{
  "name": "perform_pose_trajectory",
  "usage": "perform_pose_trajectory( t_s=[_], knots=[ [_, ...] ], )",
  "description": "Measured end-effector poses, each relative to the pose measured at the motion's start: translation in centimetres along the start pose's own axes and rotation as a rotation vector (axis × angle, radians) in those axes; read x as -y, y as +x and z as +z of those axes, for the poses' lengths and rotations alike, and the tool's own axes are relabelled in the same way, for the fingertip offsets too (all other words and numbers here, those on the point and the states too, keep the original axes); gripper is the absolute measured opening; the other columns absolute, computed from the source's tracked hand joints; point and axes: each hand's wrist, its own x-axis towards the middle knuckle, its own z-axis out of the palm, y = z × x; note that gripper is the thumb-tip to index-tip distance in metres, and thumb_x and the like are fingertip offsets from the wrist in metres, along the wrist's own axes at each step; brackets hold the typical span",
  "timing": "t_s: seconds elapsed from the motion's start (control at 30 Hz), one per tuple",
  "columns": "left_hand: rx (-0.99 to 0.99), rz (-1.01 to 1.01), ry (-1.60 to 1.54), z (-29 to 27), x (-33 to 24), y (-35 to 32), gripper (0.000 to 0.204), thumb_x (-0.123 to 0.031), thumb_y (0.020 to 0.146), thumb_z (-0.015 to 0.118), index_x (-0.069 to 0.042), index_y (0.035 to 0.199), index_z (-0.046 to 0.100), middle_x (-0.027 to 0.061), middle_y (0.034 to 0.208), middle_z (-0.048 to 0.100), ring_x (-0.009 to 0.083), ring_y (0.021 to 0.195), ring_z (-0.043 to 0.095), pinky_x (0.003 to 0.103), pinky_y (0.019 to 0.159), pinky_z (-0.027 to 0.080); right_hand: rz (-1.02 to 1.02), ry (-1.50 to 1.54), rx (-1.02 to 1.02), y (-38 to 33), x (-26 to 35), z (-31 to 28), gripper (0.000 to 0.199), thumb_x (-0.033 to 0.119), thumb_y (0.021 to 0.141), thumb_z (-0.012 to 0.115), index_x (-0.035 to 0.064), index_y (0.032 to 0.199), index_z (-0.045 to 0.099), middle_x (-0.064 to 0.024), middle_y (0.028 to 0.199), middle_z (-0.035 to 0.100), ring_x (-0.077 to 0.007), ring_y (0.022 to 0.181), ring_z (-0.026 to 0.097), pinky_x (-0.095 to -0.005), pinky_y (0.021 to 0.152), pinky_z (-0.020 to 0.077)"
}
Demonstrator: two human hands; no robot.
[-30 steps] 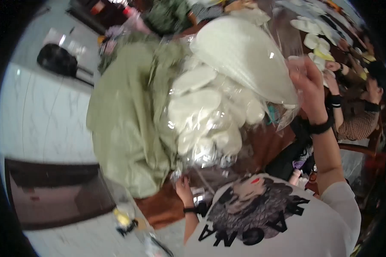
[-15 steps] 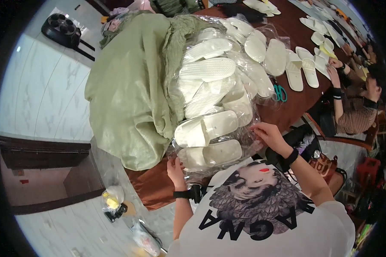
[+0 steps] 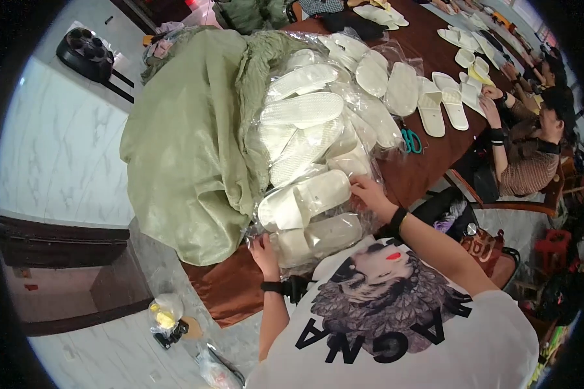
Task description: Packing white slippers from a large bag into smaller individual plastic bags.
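Note:
White slippers lie heaped in clear plastic on the table. My right hand [image 3: 372,196] has its thumb and fingers closed on the right end of an open-toed white slipper [image 3: 303,200], which lies slanted near the front of the heap. Closer to me sits another white slipper [image 3: 327,236] under a clear plastic bag [image 3: 370,223]. At that bag's left edge my left hand [image 3: 265,255] is closed, its fingertips by the near slipper's left end and partly lost in the shiny film.
A large pale green sack [image 3: 182,149] bulges left of the heap. Teal-handled scissors [image 3: 410,141] rest on the brown tabletop [image 3: 428,159], beyond my right hand. A row of single white slippers [image 3: 431,107] leads to a co-worker [image 3: 532,152] at the right.
My right hand has moved left from the plastic's edge onto the slipper's end, and that slipper now lies more slanted. My left hand stays by the near slipper. The view has shifted slightly.

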Motion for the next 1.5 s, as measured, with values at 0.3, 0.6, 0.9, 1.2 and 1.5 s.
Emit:
perform_pose_trajectory(
  t_s=[0.3, 0.6, 0.9, 1.2, 1.5],
  knots=[
    [-0.083, -0.132, -0.189, 0.3, -0.3, -0.9, 0.025, -0.017, 0.095, 0.051, 0.006, 0.097, 0.06, 0.0125, 0.088, 0.063, 0.0208, 0.078, 0.055, 0.033, 0.072, 0.045, 0.078, -0.255, 0.387, -0.6, 0.8, -0.6, 0.028, 0.023, 0.089, 0.06, 0.0056, 0.109, 0.062, -0.0018, 0.079, 0.061, -0.0096, 0.06, 0.055, -0.0224, 0.045, 0.0409],
    [-0.116, -0.238, -0.668, -0.6, -2.5, -1.8, 0.014, -0.014, 0.098, 0.049, -0.002, 0.096, 0.057, -0.002, 0.084, 0.056, 0.0064, 0.074, 0.048, 0.022, 0.066, 0.041, 0.098, -0.261, 0.497, -1.7, 3.7, -1.1, 0.037, 0.025, 0.083, 0.07, 0.0021, 0.111, 0.061, -0.0029, 0.085, 0.062, -0.0097, 0.08, 0.057, -0.0266, 0.068, 0.0462],
    [-0.131, -0.288, -0.507, -1.9, 7.3, -0.9, 0.013, -0.01, 0.094, 0.05, 0.001, 0.094, 0.056, 0.005, 0.085, 0.057, 0.0161, 0.076, 0.05, 0.033, 0.07, 0.044, -0.056, -0.622, 0.755, -0.9, 0.5, -0.6, 0.029, 0.021, 0.078, 0.064, 0.0032, 0.101, 0.058, -0.0047, 0.076, 0.06, -0.0123, 0.063, 0.056, -0.0294, 0.052, 0.0456],
    [-0.135, -0.138, -0.32, -0.1, 1.9, -2.8, 0.039, -0.014, 0.098, 0.047, 0.009, 0.129, 0.045, 0.0243, 0.129, 0.051, 0.0283, 0.113, 0.053, 0.036, 0.096, 0.043, -0.043, -0.271, 0.21, -2.0, 0.4, 1.5, 0.052, 0.027, 0.077, 0.069, 0.0002, 0.118, 0.053, -0.017, 0.102, 0.063, -0.025, 0.093, 0.061, -0.0383, 0.075, 0.0497],
    [0.008, -0.107, -0.284, -0.9, -4.1, -1.1, 0.054, -0.023, 0.097, 0.053, 0.011, 0.136, 0.038, 0.029, 0.134, 0.047, 0.0296, 0.12, 0.05, 0.037, 0.101, 0.039, -0.272, -0.8, 0.218, -1.0, 2.7, -0.4, 0.047, 0.021, 0.071, 0.073, 0.0028, 0.11, 0.054, -0.0206, 0.098, 0.064, -0.0361, 0.093, 0.062, -0.045, 0.077, 0.0481]
  ],
)
